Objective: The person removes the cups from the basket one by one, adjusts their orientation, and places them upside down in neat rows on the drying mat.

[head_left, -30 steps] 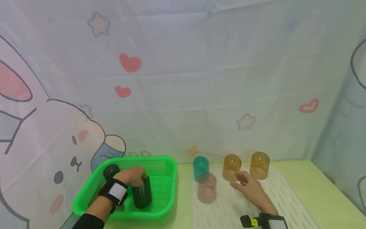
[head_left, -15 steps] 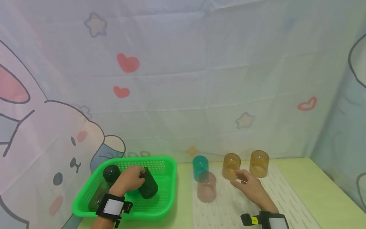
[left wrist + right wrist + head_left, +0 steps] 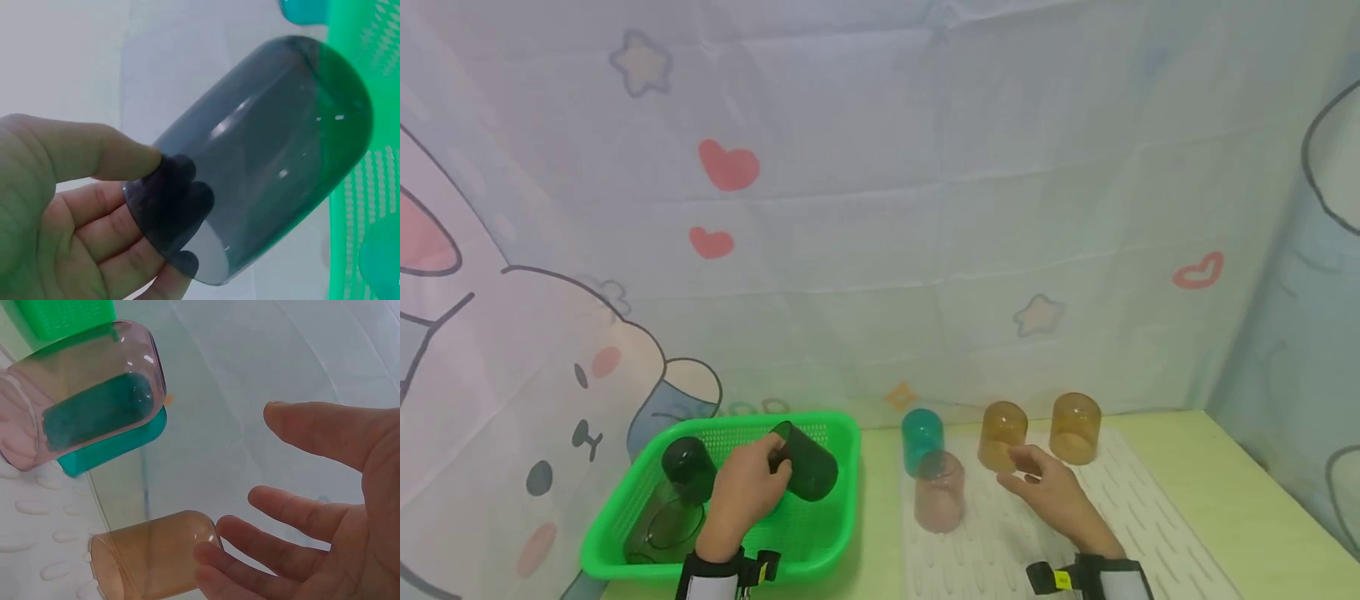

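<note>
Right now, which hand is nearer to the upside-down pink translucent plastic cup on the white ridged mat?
Right. The right hand hovers open just beside the pink translucent cup, over the white ridged mat. The left hand is farther away, over the green basket, holding a dark green cup.

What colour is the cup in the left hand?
Dark smoky green cup, see-through; clearest in the left wrist view.

The left hand is curling, its thumb pinching from above and its fingers pressing from beneath. The right hand is hovering with palm up, its fingers relaxed and spread, gripping nothing.
</note>
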